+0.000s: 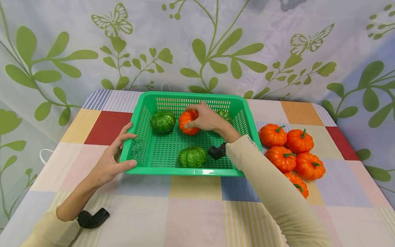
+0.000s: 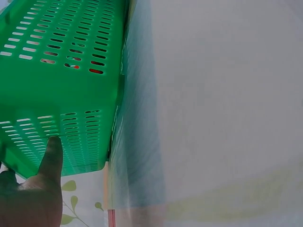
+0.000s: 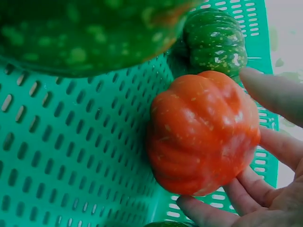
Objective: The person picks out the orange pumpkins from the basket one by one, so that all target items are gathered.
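Inside the green basket (image 1: pixel 160 170), my right hand (image 1: pixel 205 118) holds an orange pumpkin (image 1: pixel 186 120) near the back wall, thumb and fingers spread around its sides. The right wrist view shows that pumpkin (image 3: pixel 203 135) close up, its underside near the basket's slotted surface. A green pumpkin (image 1: pixel 163 121) lies just left of it, and another green pumpkin (image 1: pixel 192 157) sits by the front wall. Partly behind my right hand is a third green pumpkin (image 1: pixel 225 116). My left hand (image 1: pixel 108 164) rests at the basket's left side, fingertips over the rim and thumb on the front corner.
Several orange pumpkins (image 1: pixel 280 159) lie grouped on the checked tablecloth (image 1: pixel 197 212) right of the basket. A leaf-patterned curtain (image 1: pixel 172 41) hangs behind the table. Black curved devices (image 1: pixel 93 218) are worn at both wrists.
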`<action>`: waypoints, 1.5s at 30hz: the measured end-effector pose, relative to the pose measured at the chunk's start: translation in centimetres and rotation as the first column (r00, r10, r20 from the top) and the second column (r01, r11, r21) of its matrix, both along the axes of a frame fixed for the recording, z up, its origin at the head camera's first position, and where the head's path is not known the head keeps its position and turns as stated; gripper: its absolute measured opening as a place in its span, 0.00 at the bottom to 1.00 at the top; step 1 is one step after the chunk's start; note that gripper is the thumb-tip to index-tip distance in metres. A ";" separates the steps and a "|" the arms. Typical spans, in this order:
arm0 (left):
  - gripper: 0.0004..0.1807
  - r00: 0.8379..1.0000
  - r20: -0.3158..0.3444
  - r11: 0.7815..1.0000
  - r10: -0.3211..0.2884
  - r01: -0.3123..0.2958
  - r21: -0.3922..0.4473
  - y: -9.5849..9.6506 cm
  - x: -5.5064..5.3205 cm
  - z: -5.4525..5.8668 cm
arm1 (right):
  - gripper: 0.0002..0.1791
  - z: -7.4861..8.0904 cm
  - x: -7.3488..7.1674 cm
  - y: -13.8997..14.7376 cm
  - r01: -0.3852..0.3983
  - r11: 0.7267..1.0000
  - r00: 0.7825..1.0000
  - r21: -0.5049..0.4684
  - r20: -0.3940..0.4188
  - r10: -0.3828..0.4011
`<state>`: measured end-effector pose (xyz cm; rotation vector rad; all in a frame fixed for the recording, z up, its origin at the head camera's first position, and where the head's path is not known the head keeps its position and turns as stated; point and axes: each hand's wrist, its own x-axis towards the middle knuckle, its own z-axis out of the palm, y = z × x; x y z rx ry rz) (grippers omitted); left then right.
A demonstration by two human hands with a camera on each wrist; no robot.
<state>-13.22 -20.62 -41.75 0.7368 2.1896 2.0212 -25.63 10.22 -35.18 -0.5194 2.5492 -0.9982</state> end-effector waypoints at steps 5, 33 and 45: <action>0.33 1.000 0.003 1.000 0.001 -0.001 -0.003 0.0 0.0 0.0 | 0.29 -0.2 0.0 0.2 0.032 0.999 0.999 -0.044 0.018 -0.031; 0.32 1.000 0.014 1.000 0.001 -0.001 -0.018 0.1 0.1 0.1 | 0.34 0.1 0.0 0.7 -0.057 0.998 0.997 -0.040 -0.057 0.055; 0.32 1.000 0.004 1.000 0.007 -0.007 -0.030 -0.1 -0.1 0.1 | 0.26 0.9 0.4 0.8 -0.020 0.991 0.993 -0.135 -0.121 0.003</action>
